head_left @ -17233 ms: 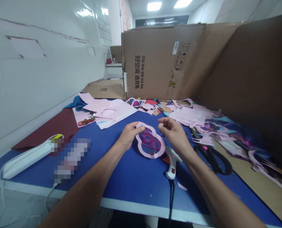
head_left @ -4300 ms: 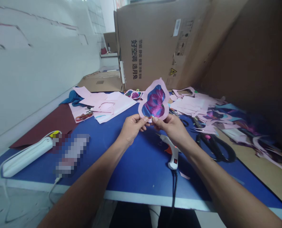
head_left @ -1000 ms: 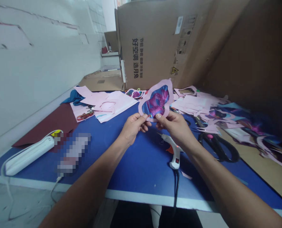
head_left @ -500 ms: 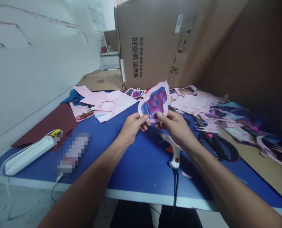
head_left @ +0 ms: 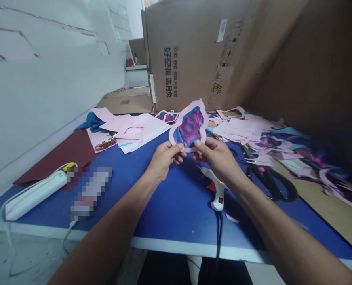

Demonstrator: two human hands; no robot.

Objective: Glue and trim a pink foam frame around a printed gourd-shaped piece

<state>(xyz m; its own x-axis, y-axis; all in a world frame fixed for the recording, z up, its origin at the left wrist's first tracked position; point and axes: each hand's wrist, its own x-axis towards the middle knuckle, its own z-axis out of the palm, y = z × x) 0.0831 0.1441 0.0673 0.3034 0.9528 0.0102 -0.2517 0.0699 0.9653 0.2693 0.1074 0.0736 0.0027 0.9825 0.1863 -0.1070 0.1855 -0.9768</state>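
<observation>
Both hands hold up a pink-bordered cutout (head_left: 190, 127) with a blue and purple shiny picture in its middle. My left hand (head_left: 164, 158) pinches its lower left edge, thumb in front and fingers curled behind. My right hand (head_left: 215, 155) grips the lower right edge the same way, its thumb on the picture. Below my right hand a white hot glue gun (head_left: 217, 192) with an orange trigger lies on the blue table, its small red light lit. The backs of the curled fingers are partly hidden by the cutout.
White and pink paper scraps (head_left: 238, 128) spread over the back right, beside black-handled scissors (head_left: 272, 184). A white power strip (head_left: 36, 194) and maroon sheet (head_left: 59, 154) lie left. A large cardboard box (head_left: 199, 51) stands behind. The blue table (head_left: 170, 209) has a pale front edge.
The cutout has shifted slightly left and turned a little more upright. Both hands keep their hold at its lower edge, and the glue gun lies in the same place.
</observation>
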